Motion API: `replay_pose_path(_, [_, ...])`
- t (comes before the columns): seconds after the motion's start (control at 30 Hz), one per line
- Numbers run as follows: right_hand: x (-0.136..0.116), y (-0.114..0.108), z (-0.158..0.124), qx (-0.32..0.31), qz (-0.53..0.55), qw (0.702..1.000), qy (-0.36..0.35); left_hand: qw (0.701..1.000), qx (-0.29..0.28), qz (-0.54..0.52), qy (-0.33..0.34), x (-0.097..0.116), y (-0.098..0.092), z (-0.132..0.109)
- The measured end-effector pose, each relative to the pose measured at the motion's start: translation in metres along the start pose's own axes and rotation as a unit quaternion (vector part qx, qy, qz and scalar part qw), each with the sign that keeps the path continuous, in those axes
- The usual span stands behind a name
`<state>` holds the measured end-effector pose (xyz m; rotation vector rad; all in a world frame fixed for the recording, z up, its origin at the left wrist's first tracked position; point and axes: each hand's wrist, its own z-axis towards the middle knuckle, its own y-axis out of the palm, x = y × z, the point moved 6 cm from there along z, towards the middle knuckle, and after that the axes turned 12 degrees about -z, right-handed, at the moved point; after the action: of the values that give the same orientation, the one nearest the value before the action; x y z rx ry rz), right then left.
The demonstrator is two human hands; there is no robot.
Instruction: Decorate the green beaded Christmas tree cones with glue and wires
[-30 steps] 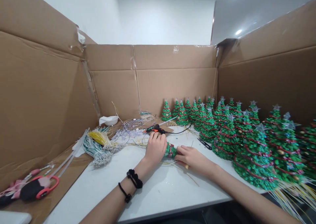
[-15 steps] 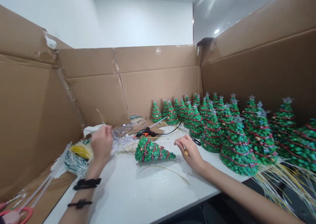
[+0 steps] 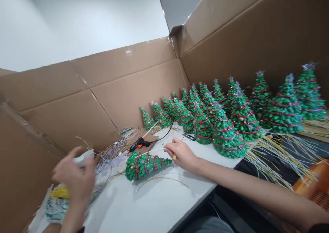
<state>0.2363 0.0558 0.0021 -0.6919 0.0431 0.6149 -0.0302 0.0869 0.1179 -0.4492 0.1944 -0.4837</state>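
At a white table (image 3: 151, 205) walled by cardboard (image 3: 128, 99), a person's right hand (image 3: 181, 154) rests at 3 o'clock from a green glittered tree (image 3: 145, 166) lying on its side, fingers curled shut on a tan stick (image 3: 174, 157) and a pale wire (image 3: 151, 151). The blurred left hand (image 3: 74, 178), at 8 o'clock, spreads its fingers by a white object (image 3: 83, 157); any grip cannot be told. A sharp tug on the wire could roll the tree, and a careless reach could brush the glue gun (image 3: 138, 144) at 11 o'clock.
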Motion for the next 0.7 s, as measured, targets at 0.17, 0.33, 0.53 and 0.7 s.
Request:
replay_pose_path(0.17, [0.002, 0.003, 0.002, -0.02, 0.024, 1.0, 0.001, 0.96, -0.186, -0.106, 0.181, 0.107, 0.052, -0.031])
replay_pose_path(0.33, [0.003, 0.0, 0.001, -0.014, 0.033, 0.999, 0.009, 0.945, -0.244, -0.19, 0.106, 0.099, 0.062, -0.039])
replay_pose_path(0.53, [-0.003, -0.011, 0.001, 0.027, 0.046, 0.999, -0.012, 0.922, -0.289, -0.256, 0.02, 0.083, 0.063, -0.041])
replay_pose_path(0.7, [-0.036, -0.007, 0.021, 0.005, 0.043, 0.993, -0.108, 0.915, -0.302, -0.267, 0.006, 0.096, 0.068, -0.053])
